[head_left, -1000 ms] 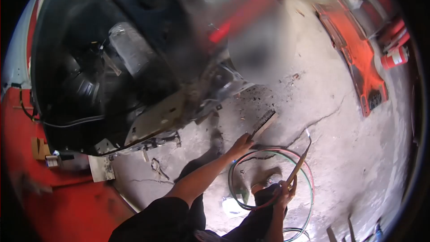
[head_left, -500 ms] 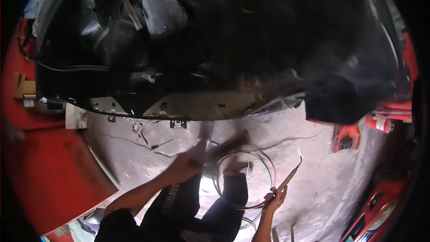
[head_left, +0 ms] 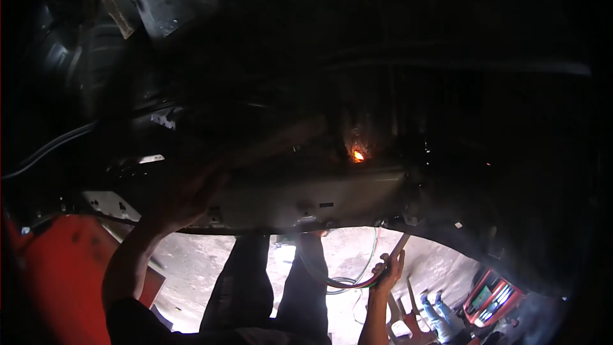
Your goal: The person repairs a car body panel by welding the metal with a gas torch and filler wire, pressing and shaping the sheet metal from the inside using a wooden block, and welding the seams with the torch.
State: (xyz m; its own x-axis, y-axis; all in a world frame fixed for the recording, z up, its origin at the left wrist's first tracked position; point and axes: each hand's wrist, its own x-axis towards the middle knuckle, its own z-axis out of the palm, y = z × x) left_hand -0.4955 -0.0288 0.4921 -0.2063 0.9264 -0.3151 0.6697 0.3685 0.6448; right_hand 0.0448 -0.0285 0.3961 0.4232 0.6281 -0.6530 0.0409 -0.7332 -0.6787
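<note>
Torch (head_left: 400, 244), a tan rod, slants below the right end of the pale panel (head_left: 281, 203), its upper end lost to sight at the dark edge there. The right hand (head_left: 387, 270), below and to the right of the panel, is clamped on the torch with the fingers curled around it. Red and green hoses (head_left: 348, 284) sag from that hand to the left beneath the panel, in front of the dark trousers (head_left: 239, 281). Just above the panel's right part, an orange glow (head_left: 358, 156) burns in the shadow.

The left hand (head_left: 199, 190), by the panel's left end, is wrapped around a brush (head_left: 281, 140), though deep shade blurs its fingers; the brush reaches up and right above the panel. A black cable (head_left: 54, 147) curves above and left of the panel, and a grey block (head_left: 166, 0) lies farther up beyond it. Well below and left of the panel stands a red surface (head_left: 57, 271); beneath the panel spreads the brightly lit floor (head_left: 204, 259).
</note>
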